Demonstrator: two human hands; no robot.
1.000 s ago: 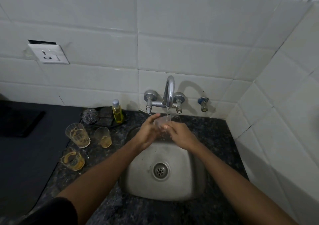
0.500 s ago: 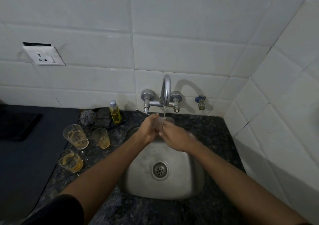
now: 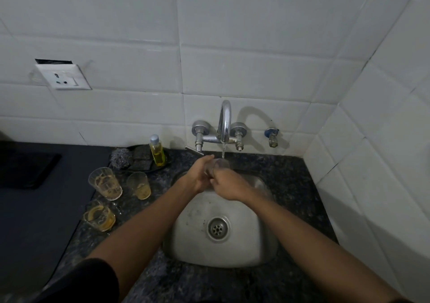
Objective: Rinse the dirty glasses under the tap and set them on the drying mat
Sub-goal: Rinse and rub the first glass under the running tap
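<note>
A clear glass (image 3: 220,164) is under the running tap (image 3: 225,121), above the back of the steel sink (image 3: 223,251). My left hand (image 3: 200,174) grips its left side and my right hand (image 3: 229,183) grips it from the front, hiding most of the glass. Water falls in a thin stream into it. Three dirty glasses with yellowish residue stand on the counter to the left: a tall one (image 3: 105,183), a smaller one (image 3: 139,185) and a low one (image 3: 100,216) nearer to me. A dark mat (image 3: 25,170) lies at the far left.
A yellow soap bottle (image 3: 157,151), a steel scrubber (image 3: 119,157) and dark sponges sit on a dish behind the glasses. A second small valve (image 3: 271,136) is on the wall right of the tap. White tiled walls close the back and right. A socket (image 3: 62,77) is upper left.
Both hands stay on the glass under the stream and have shifted only slightly. The view has tilted a little.
</note>
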